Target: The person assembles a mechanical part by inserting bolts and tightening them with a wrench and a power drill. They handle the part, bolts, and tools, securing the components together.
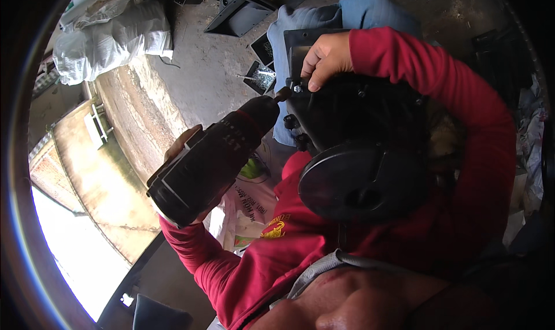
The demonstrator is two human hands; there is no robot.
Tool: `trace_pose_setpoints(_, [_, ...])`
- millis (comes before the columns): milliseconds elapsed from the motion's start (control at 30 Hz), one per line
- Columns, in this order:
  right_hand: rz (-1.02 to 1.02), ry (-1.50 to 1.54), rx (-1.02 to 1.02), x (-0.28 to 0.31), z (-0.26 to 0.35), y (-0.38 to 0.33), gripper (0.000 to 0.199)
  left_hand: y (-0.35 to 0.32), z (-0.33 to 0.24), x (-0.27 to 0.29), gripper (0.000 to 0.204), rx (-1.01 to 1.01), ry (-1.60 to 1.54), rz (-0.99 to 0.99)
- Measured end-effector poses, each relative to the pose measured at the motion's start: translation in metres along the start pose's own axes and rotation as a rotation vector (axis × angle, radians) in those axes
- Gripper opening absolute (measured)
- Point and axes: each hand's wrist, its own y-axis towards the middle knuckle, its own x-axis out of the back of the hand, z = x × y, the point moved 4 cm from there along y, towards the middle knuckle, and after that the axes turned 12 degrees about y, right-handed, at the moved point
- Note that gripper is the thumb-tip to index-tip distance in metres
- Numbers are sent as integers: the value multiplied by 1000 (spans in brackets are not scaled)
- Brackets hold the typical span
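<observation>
On the left, my left hand (181, 143) is wrapped round a black power drill (211, 156), which hides most of its fingers. The drill's socket tip (282, 94) points right, close to a silver bolt (298, 89) at the edge of a black housing (352, 113). My right hand (328, 58) reaches over the housing's far side with curled fingers on its flange, one fingertip beside the bolt. A round black lid (361, 182) forms the near part of the housing, close against my body. More bolts show along the dark edge.
Beyond the housing lies blue cloth (378, 9). Small black trays stand on the floor, one holding loose metal fasteners (263, 75). Black angled parts (238, 15) lie farther off. White wrapped sacks (115, 38) are piled at the far left. A printed sack (251, 206) sits below the drill.
</observation>
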Motion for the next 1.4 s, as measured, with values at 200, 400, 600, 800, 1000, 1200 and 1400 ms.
trace_pose_setpoints(200, [14,64,14,2,-6,-5,36,39,-31,5,58,-41,228,209])
trace_pose_setpoints(400, [-26,51,42,7,-7,-2,35,65,-40,-1,58,-138,267,277])
trace_pose_setpoints(600, [-65,38,48,11,-10,0,36,80,-41,-2,58,-189,267,317])
trace_pose_setpoints(800, [-48,5,61,4,-8,-1,34,78,-50,0,58,-174,281,351])
trace_pose_setpoints(1000, [-50,44,56,3,-10,-1,32,85,-53,0,59,-211,281,375])
trace_pose_setpoints(1200, [-74,10,71,2,-9,-2,30,87,-59,1,59,-228,289,399])
trace_pose_setpoints(1400, [-61,-51,128,-3,0,-9,28,87,-66,2,59,-230,297,413])
